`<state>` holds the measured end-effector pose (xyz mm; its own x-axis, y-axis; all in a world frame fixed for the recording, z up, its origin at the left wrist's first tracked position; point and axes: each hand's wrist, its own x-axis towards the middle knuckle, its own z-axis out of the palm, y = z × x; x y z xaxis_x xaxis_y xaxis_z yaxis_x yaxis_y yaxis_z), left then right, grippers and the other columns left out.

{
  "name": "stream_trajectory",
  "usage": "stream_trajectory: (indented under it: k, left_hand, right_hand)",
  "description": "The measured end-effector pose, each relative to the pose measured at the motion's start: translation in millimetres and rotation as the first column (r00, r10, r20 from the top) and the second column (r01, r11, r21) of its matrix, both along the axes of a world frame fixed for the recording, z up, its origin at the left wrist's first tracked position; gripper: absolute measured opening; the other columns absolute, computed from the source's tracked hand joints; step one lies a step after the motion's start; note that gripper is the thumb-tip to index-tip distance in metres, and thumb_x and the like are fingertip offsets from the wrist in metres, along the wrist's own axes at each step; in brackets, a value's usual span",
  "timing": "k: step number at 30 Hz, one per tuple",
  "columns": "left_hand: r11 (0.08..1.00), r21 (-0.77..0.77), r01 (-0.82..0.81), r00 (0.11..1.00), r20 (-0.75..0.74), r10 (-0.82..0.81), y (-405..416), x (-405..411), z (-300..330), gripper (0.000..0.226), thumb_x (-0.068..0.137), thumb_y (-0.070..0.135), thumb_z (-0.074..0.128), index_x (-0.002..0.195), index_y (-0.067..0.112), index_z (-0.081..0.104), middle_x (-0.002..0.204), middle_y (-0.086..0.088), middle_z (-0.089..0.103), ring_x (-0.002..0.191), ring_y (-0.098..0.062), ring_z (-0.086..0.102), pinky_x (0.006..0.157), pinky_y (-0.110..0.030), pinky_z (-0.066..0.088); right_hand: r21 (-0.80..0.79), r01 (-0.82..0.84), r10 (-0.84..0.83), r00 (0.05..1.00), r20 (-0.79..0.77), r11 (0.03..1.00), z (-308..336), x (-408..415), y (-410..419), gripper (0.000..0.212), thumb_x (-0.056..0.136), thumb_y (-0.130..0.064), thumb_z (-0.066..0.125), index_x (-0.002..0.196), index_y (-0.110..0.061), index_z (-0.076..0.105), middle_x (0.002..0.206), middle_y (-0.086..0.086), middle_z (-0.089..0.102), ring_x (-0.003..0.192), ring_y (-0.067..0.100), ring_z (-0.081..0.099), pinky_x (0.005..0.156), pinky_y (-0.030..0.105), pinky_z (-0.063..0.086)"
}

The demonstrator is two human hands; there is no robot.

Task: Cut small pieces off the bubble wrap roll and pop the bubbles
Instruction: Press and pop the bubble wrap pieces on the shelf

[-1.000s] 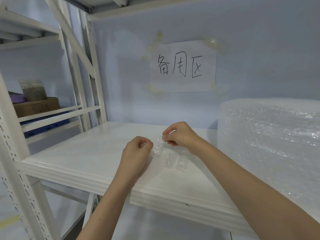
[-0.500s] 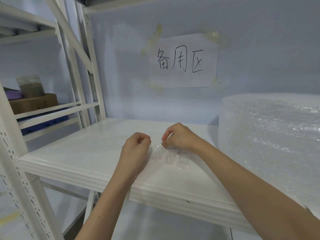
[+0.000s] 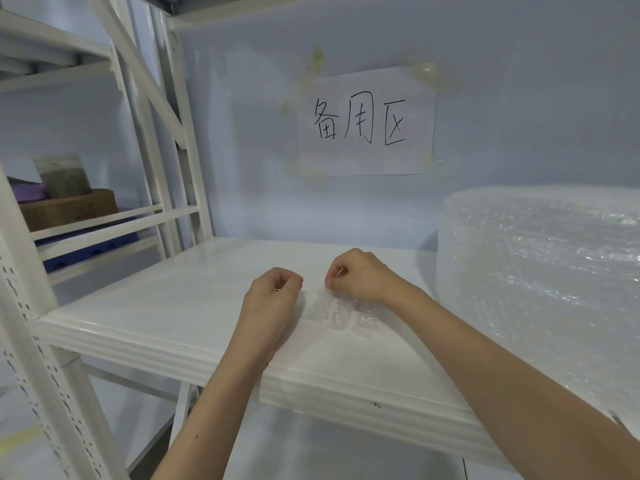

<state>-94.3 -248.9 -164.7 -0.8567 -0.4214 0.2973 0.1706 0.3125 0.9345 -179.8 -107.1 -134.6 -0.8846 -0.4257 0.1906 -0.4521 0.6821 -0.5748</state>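
A small clear piece of bubble wrap (image 3: 337,311) hangs just above the white shelf board (image 3: 173,306), held between both hands. My left hand (image 3: 273,296) pinches its left edge with curled fingers. My right hand (image 3: 360,277) pinches its upper right edge between thumb and fingertips. The big bubble wrap roll (image 3: 540,271) stands upright on the shelf at the right, close beside my right forearm.
A paper sign (image 3: 367,123) with handwritten characters is taped to the blue back wall. White rack posts (image 3: 180,133) rise at the left. A neighbouring shelf at far left holds a brown box (image 3: 69,207) and a jar (image 3: 64,174).
Both hands have kept their pinch on the small piece, and it has sunk a little nearer the shelf board. The camera view has shifted slightly.
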Motion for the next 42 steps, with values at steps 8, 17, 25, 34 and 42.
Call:
stream_trajectory:
  k: [8,17,25,34,42]
  left_hand:
    - [1.000,-0.007,0.013,1.000,-0.001,-0.013,0,0,0,0.018,0.091,0.019,0.051,0.092,0.016,0.069,0.097,0.008,0.067,0.086,-0.013,0.059,0.074,-0.026,0.046]
    - [0.946,-0.280,0.165,0.986,0.041,-0.160,2,0,-3,0.020,0.089,0.024,0.058,0.091,0.038,0.073,0.116,0.023,0.054,0.121,-0.003,0.042,0.090,-0.019,0.034]
    - [0.816,-0.521,0.251,0.968,0.129,-0.215,9,1,-4,0.020,0.089,0.026,0.063,0.094,0.039,0.077,0.141,0.018,0.041,0.135,-0.004,0.016,0.093,-0.008,0.020]
    - [0.755,-0.614,0.231,0.972,0.168,-0.161,10,-2,-9,0.022,0.090,0.037,0.058,0.104,0.046,0.072,0.150,0.016,0.036,0.139,-0.012,0.013,0.110,-0.022,0.016]
    - [0.723,-0.648,0.241,0.970,0.195,-0.148,9,-3,-8,0.029,0.094,0.035,0.054,0.117,0.046,0.066,0.153,0.014,0.033,0.141,-0.015,0.012,0.116,-0.032,0.022]
  right_hand:
    - [-0.028,0.028,-0.029,0.998,-0.056,0.999,3,-2,4,0.016,0.087,-0.014,0.056,0.088,-0.012,0.073,0.091,0.000,0.074,0.093,0.023,0.064,0.095,0.050,0.047]
    - [-0.208,-0.001,-0.030,0.988,-0.149,0.978,21,11,16,0.020,0.092,-0.013,0.055,0.096,-0.009,0.074,0.097,0.001,0.072,0.093,0.017,0.064,0.070,0.015,0.046]
    - [-0.015,0.054,-0.056,0.973,-0.223,0.998,8,28,48,0.023,0.090,-0.010,0.050,0.093,-0.008,0.072,0.099,0.002,0.071,0.093,0.018,0.062,0.076,0.026,0.048]
    - [0.086,0.020,0.005,0.960,-0.279,0.996,2,42,60,0.021,0.091,-0.025,0.058,0.104,-0.013,0.071,0.110,0.000,0.062,0.100,0.012,0.050,0.082,0.025,0.040]
    - [0.176,-0.015,0.050,0.979,-0.200,0.984,0,49,58,0.038,0.084,-0.039,0.066,0.116,-0.018,0.066,0.116,-0.003,0.058,0.106,0.010,0.048,0.080,0.024,0.039]
